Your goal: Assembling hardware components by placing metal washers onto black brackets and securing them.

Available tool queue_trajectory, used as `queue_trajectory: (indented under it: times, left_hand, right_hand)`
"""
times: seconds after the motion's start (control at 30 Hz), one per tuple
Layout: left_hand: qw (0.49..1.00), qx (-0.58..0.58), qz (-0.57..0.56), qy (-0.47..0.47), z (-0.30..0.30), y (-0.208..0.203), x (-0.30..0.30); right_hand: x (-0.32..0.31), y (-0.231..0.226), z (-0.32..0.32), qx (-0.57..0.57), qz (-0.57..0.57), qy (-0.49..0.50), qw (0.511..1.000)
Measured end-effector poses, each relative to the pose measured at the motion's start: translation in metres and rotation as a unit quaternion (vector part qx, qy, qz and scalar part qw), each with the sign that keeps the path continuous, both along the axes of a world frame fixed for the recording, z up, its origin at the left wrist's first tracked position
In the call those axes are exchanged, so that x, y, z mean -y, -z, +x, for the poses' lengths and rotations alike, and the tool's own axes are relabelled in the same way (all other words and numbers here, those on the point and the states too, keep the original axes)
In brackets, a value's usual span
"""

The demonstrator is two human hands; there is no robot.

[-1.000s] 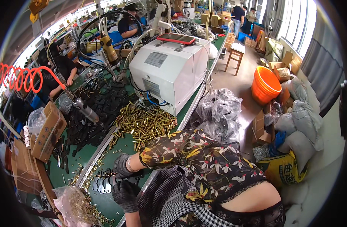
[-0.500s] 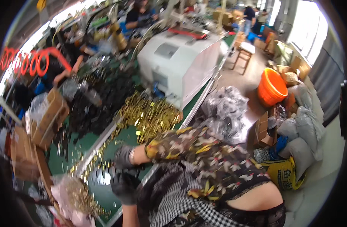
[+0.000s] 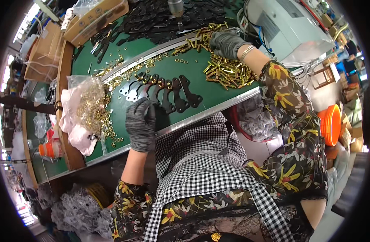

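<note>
My left hand [image 3: 140, 125], in a grey ribbed glove, rests at the near end of a row of flat black metal plates [image 3: 179, 97]. Its fingers are bent and pressed together; whatever they may hold is hidden. Small brass-coloured pieces sit on the upper ends of several plates, and the plates at the left end shine silvery. My right hand [image 3: 229, 44], gloved alike, reaches to the far edge of a pile of brass-coloured pins [image 3: 229, 72]. Its fingers are curled down at the pins, and their tips do not show clearly.
A metal rail [image 3: 146, 54] crosses the green table [image 3: 152, 135]. Beyond it lies a heap of black plates [image 3: 152, 20]. Small brass rings spill from a plastic bag [image 3: 90, 101] at left. A white machine [image 3: 289, 28] stands at right, and a cardboard box [image 3: 96, 22] far left.
My view has swung right and down toward the table. My hands, close together before, are now apart: the right at the pin pile, the left beside the black plates.
</note>
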State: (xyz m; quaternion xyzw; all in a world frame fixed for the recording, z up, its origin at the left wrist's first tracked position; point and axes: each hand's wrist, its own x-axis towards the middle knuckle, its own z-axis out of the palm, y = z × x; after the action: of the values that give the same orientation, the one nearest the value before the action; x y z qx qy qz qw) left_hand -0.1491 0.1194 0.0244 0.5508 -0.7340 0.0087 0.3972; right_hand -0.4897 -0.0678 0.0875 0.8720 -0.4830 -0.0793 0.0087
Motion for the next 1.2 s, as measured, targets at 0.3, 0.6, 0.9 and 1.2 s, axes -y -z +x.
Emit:
queue_trajectory:
  times: [0.3,0.6,0.9,1.2]
  left_hand:
    - [0.962,0.104,0.118,-0.224,0.1,-0.004,-0.008]
    - [0.952,0.153,0.181,-0.195,0.101,0.001,0.044]
    - [0.936,0.105,0.293,-0.161,0.107,0.01,0.088]
    - [0.952,0.17,0.192,-0.166,0.094,-0.001,0.077]
  right_hand:
    - [0.029,0.05,0.02,-0.015,-0.033,0.109,0.993]
    - [0.01,0.006,0.011,0.431,0.097,0.076,0.894]
    - [-0.053,0.001,0.041,0.538,0.226,0.046,0.811]
    - [-0.077,0.009,0.059,0.533,0.248,0.072,0.806]
